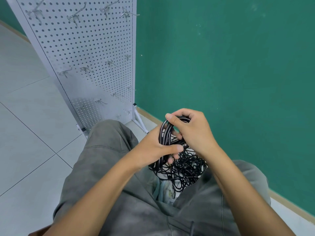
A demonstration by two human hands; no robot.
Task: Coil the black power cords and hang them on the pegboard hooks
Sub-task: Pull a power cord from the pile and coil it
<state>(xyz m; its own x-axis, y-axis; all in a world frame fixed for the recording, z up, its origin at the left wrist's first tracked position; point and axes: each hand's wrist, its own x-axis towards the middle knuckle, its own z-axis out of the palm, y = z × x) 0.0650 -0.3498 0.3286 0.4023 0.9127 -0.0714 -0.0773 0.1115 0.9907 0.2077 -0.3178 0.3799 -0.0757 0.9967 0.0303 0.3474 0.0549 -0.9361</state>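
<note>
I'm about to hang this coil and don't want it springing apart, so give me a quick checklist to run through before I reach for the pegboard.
1. Coil held at both ends: ok. The left hand grips the lower part of the black coil, and the right hand grips its top.
2. Loops gathered evenly: cannot tell, the hands cover much of it.
3. Coil free of the loose cord pile below: cannot tell, strands overlap there.
4. Free hook available: ok, the pegboard hooks, such as this one, hold nothing.
5. Coil tied or secured: cannot tell.
</note>
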